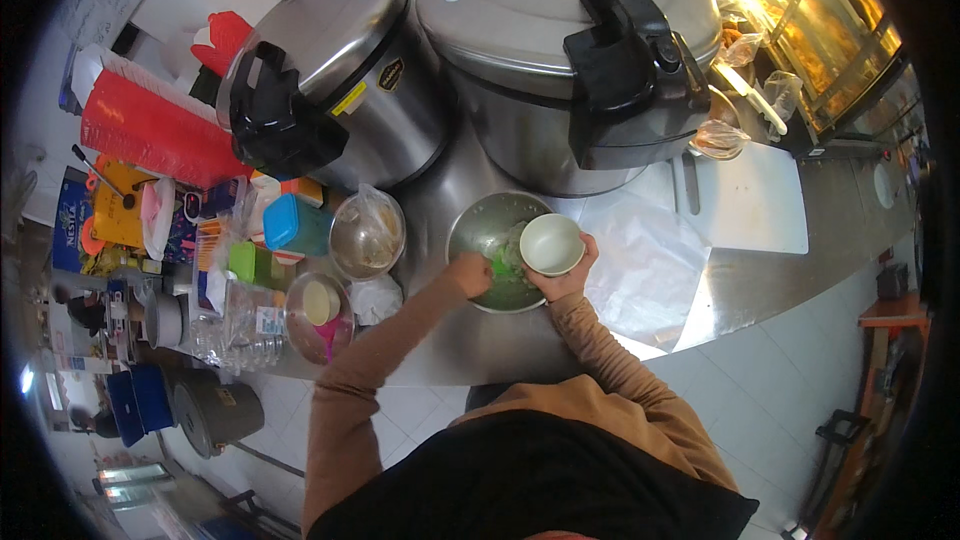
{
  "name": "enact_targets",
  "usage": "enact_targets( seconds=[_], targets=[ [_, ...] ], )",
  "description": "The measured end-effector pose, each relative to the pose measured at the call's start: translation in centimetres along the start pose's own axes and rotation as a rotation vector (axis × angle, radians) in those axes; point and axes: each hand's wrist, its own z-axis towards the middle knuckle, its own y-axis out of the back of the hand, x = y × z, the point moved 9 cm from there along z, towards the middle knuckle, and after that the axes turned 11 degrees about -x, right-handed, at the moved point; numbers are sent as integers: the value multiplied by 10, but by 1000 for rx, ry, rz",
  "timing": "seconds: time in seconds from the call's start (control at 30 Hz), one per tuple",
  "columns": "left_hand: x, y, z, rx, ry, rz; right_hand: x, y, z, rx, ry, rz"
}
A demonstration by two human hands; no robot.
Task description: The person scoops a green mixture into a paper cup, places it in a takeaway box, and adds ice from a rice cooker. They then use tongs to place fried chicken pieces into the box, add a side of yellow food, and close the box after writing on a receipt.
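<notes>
On the steel counter in front of me stands a round metal mixing bowl [478, 218]. My left hand [472, 275] is closed at its left inner side, around what looks like the end of a bright green utensil [503, 263]. The utensil's exact kind is hard to make out, and its lower part rests in pale, translucent stuff in the bowl. A small white bowl [552, 244] is gripped by my right hand [570, 275], with the thumb and fingers around its right and near sides. This bowl is held over the metal bowl's right side and looks hollow, with nothing visible inside.
Two large steel rice cookers [340, 70] with black latches stand behind. At the right lie a clear plastic sheet [640, 260] and a white cutting board [760, 200]. To the left are a metal bowl with a plastic bag [367, 230], a bowl with a pink scoop [328, 332] and several containers.
</notes>
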Motion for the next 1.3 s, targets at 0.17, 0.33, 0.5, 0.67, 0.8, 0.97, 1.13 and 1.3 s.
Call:
enact_targets(
  seconds=[0.17,0.33,0.5,0.67,0.8,0.97,1.13,1.3],
  targets=[
    [18,-11,13,-151,24,-316,0,11,25,31,-111,129],
    [53,6,3,-122,79,-531,11,18,54,128,-210,288],
    [72,33,-17,-37,145,-527,36,13,67,416,-1,-49],
    [99,61,-34,-87,130,-666,49,-30,58,666,13,-205],
    [64,84,-45,-227,111,-705,42,-55,41,604,-5,-73],
    [-11,90,-71,-516,-3,308,21,-77,28,587,25,-110],
    [-50,72,-81,-646,-59,466,-9,-85,11,586,-190,-7],
    [-44,109,-97,-965,-148,313,-8,-76,17,462,-282,197]
  ],
)
